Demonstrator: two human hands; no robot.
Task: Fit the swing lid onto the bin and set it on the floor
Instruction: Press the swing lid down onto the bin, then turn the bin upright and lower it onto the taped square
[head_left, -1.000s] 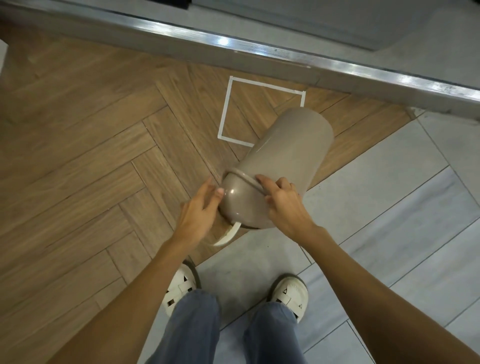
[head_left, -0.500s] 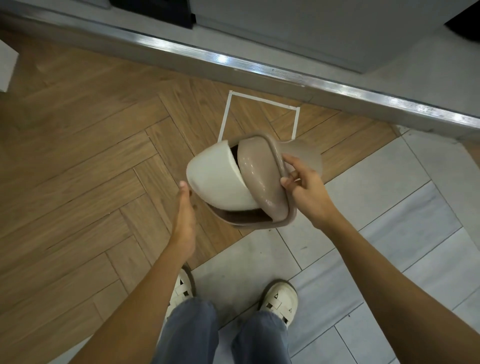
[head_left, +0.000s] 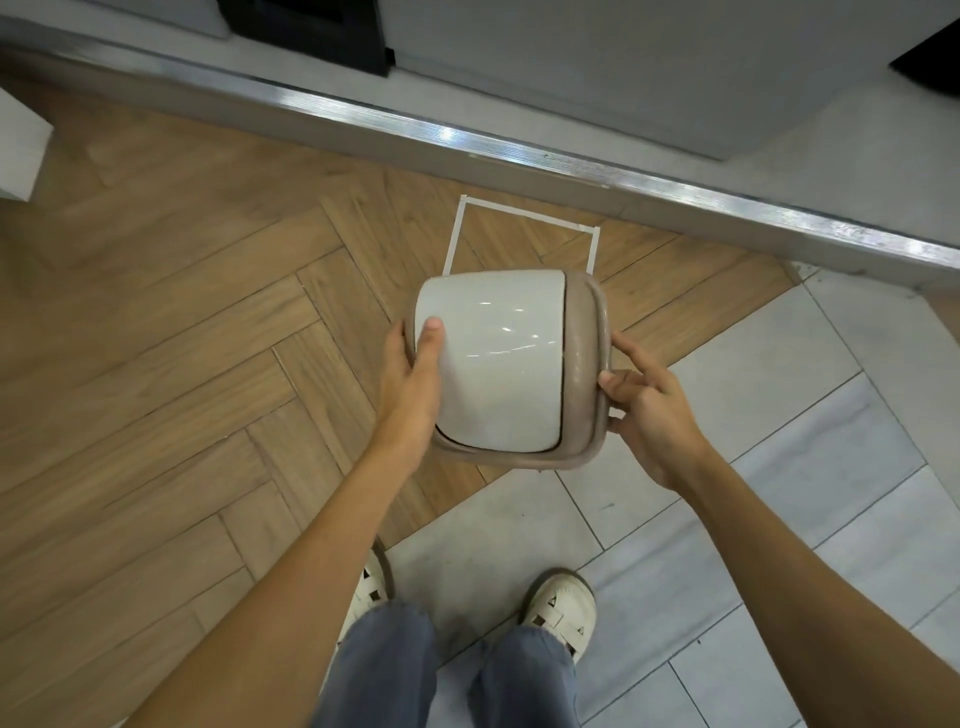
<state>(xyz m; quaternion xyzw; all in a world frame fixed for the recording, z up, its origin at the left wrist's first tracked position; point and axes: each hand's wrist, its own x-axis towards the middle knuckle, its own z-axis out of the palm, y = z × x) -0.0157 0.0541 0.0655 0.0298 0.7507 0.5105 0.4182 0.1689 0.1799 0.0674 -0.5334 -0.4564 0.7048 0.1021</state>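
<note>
Nearest, at the bottom edge, two pale shoes (head_left: 558, 605) below blue trouser legs, planted where grey tile meets herringbone wood floor (head_left: 156, 364). Above them, both forearms reaching forward and up to the bin (head_left: 584, 364), held between the hands and seen almost straight down onto its top. Left hand (head_left: 410, 389) clamped on the left side, thumb laid on the white swing flap (head_left: 493, 358), remaining digits wrapped under and out of sight. Right hand (head_left: 649, 410) pressed against the taupe rim on the opposite side, fingertips curled on the edge, index stretched along it. Lid apparently seated all round the rim, flap closed level; fitting judged done or nearly so, though the far seam cannot be checked from here. Bin body hidden under the lid, so whether the base already touches the floor is unclear; probably held just above it. Left to do: lowering it upright, likely into the white tape square (head_left: 519, 234) just beyond the hands, partly covered by the bin. Farther still, a metal threshold strip (head_left: 519, 150) and grey surface behind. No brand, label or legible writing anywhere.
</note>
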